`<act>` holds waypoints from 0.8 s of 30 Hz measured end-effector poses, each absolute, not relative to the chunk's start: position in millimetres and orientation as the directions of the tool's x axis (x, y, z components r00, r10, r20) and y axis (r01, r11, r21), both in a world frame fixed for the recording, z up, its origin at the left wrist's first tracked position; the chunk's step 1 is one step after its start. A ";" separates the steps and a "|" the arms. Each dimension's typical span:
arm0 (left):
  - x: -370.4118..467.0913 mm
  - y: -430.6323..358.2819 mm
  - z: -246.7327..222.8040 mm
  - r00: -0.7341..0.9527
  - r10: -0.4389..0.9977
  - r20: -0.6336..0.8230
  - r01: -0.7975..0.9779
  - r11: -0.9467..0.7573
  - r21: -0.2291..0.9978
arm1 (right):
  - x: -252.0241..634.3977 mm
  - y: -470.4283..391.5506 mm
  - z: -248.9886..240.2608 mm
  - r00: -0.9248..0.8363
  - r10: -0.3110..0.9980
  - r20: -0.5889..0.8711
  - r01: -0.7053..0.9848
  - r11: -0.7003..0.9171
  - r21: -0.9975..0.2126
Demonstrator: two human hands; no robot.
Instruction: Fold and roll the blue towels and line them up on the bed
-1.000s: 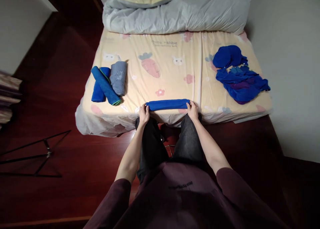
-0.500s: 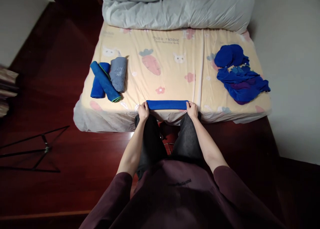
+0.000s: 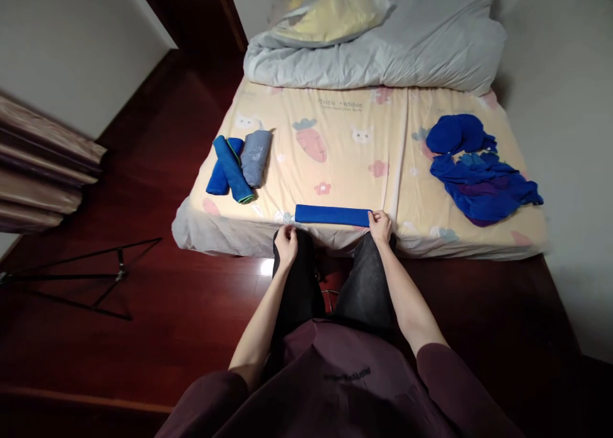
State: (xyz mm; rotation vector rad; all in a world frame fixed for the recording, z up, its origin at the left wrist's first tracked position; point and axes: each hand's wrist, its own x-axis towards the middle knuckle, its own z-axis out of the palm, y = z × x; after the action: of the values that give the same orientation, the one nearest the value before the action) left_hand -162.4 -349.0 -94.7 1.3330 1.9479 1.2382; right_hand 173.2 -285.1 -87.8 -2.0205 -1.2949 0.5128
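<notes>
A blue cloth folded into a long narrow strip (image 3: 332, 215) lies along the near edge of the bed (image 3: 268, 109). My right hand (image 3: 380, 227) pinches the strip's right end. Just below its left end, apart from the cloth, my left hand (image 3: 287, 244) is above my left knee with its fingers curled together; whether anything is in them is too small to tell. To the left on the bed lie a rolled blue cloth (image 3: 218, 180), a green-edged blue roll (image 3: 234, 170) across it, and a grey roll (image 3: 255, 158).
Crumpled blue cloths (image 3: 488, 186) lie at the bed's right side. A grey quilt (image 3: 325, 64) and a yellow pillow (image 3: 335, 18) are at the far end. Black tripod legs (image 3: 81, 276) stand on the floor at left, near a striped curtain (image 3: 43, 166).
My left hand has let go of the strip's left end and drawn back toward my knee. My right hand still holds its end. The view has shifted, showing more of the curtain and pillow.
</notes>
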 end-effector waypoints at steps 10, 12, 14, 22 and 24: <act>-82.2 -329.8 -86.8 -0.029 0.820 -0.571 -0.590 0.447 0.672 | 175.3 -283.3 -90.3 0.450 0.893 -0.025 0.581 -0.314 -0.751; -72.8 -314.9 -84.7 -0.020 0.801 -0.598 -0.623 0.458 0.634 | 176.6 -285.6 -91.4 0.448 0.894 -0.012 0.574 -0.298 -0.763; -67.8 -305.0 -82.3 -0.029 0.783 -0.621 -0.664 0.449 0.598 | 178.1 -287.8 -93.0 0.440 0.898 0.012 0.574 -0.271 -0.773; -52.8 -281.3 -74.7 -0.195 0.755 -0.626 -0.785 0.263 0.561 | 185.6 -293.2 -91.0 0.358 0.933 -0.022 0.632 -0.260 -0.730; -49.9 -270.9 -71.3 -0.235 0.745 -0.625 -0.801 0.216 0.559 | 187.4 -294.5 -90.3 0.353 0.935 -0.027 0.637 -0.261 -0.725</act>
State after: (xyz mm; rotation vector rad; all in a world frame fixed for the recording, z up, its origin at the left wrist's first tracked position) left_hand -49.9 -270.9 -71.3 -0.0681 1.0947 1.4398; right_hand 187.4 -294.5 -90.3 -1.9963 -1.3631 0.6181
